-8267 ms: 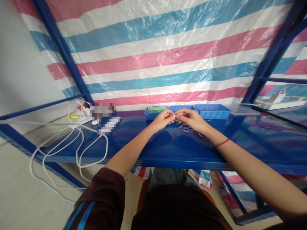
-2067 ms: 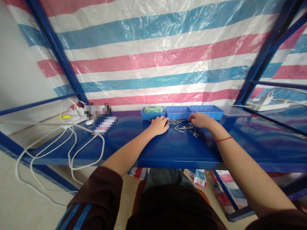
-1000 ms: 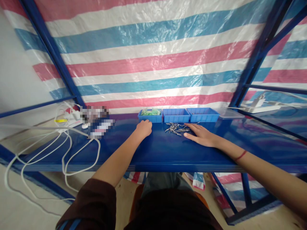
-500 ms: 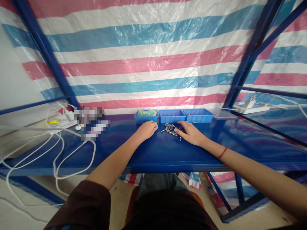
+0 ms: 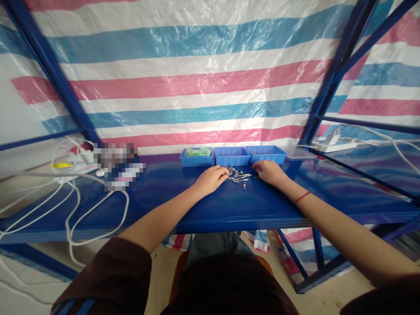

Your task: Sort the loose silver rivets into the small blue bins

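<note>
A loose pile of thin silver metal fasteners [image 5: 239, 174], looking like screws or rivets, lies on the blue tabletop [image 5: 216, 208]. One single fastener [image 5: 244, 186] rests a little nearer to me. My left hand [image 5: 211, 179] reaches the pile's left side, fingers bent together with the tips among the metal pieces; what they pinch is hidden. To the right of the pile, my right hand [image 5: 269, 172] is closed, its fingers curled in front of the right blue bin [image 5: 266, 154]. A thin light sliver shows by its fingertips, too small to name.
The left blue bin [image 5: 197, 161] holds a green plastic packet [image 5: 197, 152]. The middle blue bin [image 5: 231, 158] stands beside it. White cables [image 5: 123, 210] and a power strip [image 5: 77, 168] lie at the left. Another power strip [image 5: 334, 144] is at the far right.
My left hand has moved right, from beside the pile onto its left edge. My right hand has withdrawn from the pile to the right, and its spread fingers have curled in.
</note>
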The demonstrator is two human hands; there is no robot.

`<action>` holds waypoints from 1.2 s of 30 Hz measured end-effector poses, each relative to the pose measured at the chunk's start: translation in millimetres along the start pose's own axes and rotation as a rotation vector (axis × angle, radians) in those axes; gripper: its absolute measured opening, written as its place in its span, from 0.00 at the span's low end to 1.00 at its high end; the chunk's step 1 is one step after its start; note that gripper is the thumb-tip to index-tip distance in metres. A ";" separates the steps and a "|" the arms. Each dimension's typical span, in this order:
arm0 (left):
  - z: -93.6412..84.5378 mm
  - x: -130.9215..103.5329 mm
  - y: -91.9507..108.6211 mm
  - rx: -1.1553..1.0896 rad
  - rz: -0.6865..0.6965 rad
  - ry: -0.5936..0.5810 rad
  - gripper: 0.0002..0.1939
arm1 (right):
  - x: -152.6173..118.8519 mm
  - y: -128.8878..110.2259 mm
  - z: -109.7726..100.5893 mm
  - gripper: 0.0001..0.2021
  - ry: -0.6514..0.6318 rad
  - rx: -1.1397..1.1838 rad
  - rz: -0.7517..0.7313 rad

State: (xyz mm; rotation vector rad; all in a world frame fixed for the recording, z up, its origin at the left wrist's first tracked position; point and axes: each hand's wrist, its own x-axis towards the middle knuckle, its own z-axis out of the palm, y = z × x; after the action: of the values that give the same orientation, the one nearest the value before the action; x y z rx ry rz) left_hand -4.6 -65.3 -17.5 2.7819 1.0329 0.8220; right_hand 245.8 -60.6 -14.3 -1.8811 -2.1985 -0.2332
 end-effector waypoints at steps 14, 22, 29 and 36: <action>17.2 26.9 -7.4 0.274 0.046 0.020 0.14 | -8.0 15.4 -4.8 0.22 -0.103 -0.129 -0.023; 16.4 25.7 6.2 0.266 0.035 0.072 0.15 | 0.9 -5.2 -17.6 0.15 -0.177 -0.218 0.072; 11.1 25.1 3.6 0.180 -0.009 0.077 0.15 | -2.1 -28.3 -26.5 0.16 -0.173 -0.336 0.047; 14.0 24.0 2.8 0.101 -0.004 0.041 0.14 | 5.1 -28.0 -29.9 0.14 -0.254 -0.409 -0.056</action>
State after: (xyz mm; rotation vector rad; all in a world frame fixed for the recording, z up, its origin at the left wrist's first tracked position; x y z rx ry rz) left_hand 19.3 -50.9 -17.7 2.8563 1.1173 0.8530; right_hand 219.8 -68.4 16.7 -2.1602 -2.5281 -0.5157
